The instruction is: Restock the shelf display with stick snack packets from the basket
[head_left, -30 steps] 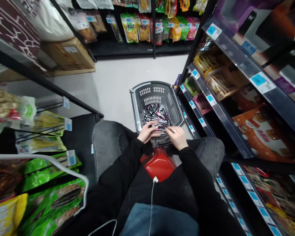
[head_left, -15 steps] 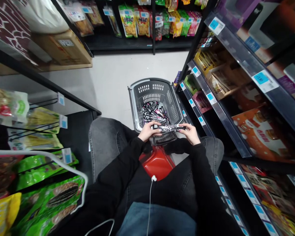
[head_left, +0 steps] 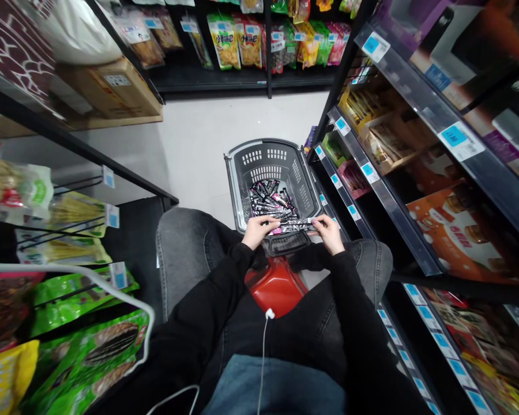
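Observation:
A grey shopping basket stands on the floor between my knees. Inside it lie several thin black stick packets with white and pink print. Over the near rim, a strip of black packets stretches between my hands. My left hand pinches its left end, with a pink patch showing beside the fingers. At the right end, the fingers of my right hand are closed on the strip. Whether it is one packet or a few together, I cannot tell.
A red stool seat shows between my legs. Shelves with price tags run close on the right. Green snack bags hang at the left. A cardboard box sits at the back left, and a white cable hangs down my front.
My right hand has moved right, away from the left, first drawing the packets out between them. Over the last half second the strip has tilted and a pink patch has come into sight.

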A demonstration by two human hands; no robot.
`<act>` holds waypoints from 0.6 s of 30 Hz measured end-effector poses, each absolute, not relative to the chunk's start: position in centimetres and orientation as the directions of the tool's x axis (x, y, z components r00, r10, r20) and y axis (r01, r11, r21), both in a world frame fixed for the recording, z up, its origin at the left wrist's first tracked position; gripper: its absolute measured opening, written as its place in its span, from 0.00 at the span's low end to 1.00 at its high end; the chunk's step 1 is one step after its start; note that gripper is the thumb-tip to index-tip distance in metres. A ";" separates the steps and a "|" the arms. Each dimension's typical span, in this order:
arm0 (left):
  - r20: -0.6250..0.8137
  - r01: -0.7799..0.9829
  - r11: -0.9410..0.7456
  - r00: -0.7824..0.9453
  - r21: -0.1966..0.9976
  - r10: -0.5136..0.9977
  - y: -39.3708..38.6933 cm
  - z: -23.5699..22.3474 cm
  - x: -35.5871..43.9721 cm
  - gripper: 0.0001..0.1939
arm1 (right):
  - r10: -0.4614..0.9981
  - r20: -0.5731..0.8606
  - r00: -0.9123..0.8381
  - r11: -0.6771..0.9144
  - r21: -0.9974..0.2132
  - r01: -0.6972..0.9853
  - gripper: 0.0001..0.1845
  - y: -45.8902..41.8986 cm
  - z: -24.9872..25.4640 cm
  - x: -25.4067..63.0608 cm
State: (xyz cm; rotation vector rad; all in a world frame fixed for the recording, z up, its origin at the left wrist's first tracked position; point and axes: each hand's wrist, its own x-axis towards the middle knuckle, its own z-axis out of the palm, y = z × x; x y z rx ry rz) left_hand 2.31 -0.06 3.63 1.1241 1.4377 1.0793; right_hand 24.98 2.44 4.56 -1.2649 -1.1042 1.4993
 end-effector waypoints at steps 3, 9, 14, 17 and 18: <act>-0.184 0.073 0.193 -0.113 0.978 0.976 0.0 3.4 2.2 0.15 | 0.964 -0.243 -0.109 -0.252 -0.964 -0.080 0.15 2.5 4.3 24.3; -0.357 -0.042 0.378 0.245 0.925 0.901 -0.2 3.6 2.6 0.22 | 0.977 -0.215 -0.008 -0.215 -0.976 -0.044 0.24 2.4 4.2 24.4; -0.353 0.018 0.394 0.484 0.919 0.800 -0.8 3.9 3.7 0.13 | 0.970 -0.200 -0.136 -0.205 -0.978 -0.023 0.22 1.9 4.5 24.1; -0.325 0.092 0.327 0.522 0.941 0.789 -1.0 4.2 4.1 0.13 | 0.952 -0.179 -0.250 -0.185 -0.983 -0.003 0.18 1.5 4.6 23.2; -0.315 0.118 0.298 0.511 0.947 0.800 -1.1 4.3 4.2 0.15 | 0.944 -0.183 -0.276 -0.190 -0.982 0.002 0.16 1.5 4.5 22.9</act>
